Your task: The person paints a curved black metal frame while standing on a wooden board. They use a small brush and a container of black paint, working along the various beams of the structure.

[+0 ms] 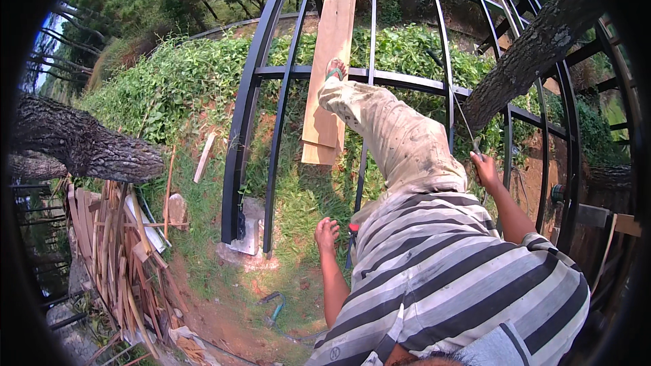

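- The landmark is the pair of wooden planks (336,20), overlapping lengthwise across the dark metal frame (241,135).
- Right hand (484,169): to the right of the planks and below their near end, fingers wrapped around the handle of a slender tool (469,129); exactly how tightly, I cannot tell.
- That tool lies right of the planks, slanting up and left from the fist toward a frame bar; whether its tip touches the bar cannot be told.
- Left hand (327,234): below the planks' near end and well apart from it, free, with fingers loosely half-curled and the arm bent beside the striped shirt (447,264).
- One sandalled foot (336,68) stands on the planks, at their right edge.
- A rough tree trunk (525,47) slants through the frame, right of the planks.
- Left of and below the planks, a heap of scrap wood (122,264) leans together.
- Leafy plants (176,88) spread left of the planks.
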### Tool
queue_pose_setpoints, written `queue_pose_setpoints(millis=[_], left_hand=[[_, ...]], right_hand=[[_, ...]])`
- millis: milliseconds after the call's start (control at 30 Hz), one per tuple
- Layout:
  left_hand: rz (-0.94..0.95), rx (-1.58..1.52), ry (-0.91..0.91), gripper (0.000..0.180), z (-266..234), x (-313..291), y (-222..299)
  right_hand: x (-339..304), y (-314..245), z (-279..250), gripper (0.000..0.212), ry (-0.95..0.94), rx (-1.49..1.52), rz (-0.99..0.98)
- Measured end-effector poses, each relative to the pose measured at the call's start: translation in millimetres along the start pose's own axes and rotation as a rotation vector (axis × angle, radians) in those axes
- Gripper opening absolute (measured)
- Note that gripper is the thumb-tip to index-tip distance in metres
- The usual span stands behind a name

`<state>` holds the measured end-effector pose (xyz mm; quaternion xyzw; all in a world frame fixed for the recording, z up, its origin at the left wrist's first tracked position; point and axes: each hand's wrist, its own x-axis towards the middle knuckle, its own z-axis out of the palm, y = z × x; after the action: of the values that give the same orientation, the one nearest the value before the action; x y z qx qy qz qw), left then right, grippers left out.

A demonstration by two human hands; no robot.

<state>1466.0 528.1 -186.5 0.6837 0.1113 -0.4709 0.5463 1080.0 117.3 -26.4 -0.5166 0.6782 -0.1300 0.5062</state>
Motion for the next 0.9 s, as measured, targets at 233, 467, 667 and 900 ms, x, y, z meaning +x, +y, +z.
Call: queue_pose_setpoints(millis=[233,467,667,900], left_hand=[[-0.078,0.078,-0.011,0.040,5,96,111],[0.112,0.295,-0.036,0.038,107,239,461],[0.402,0.353,-0.197,0.035,263,320,775],[0.388,0.432,-0.205,0.028,320,390,887]], right_hand=[[129,-73,100,0.040,0.050,0.064,0.123],[267,-259,123,0.039,0.134,0.088,0.225],[269,-460,135,0.037,0.102,0.203,0.413],[241,-551,112,0.037,0.134,0.242,0.409]])
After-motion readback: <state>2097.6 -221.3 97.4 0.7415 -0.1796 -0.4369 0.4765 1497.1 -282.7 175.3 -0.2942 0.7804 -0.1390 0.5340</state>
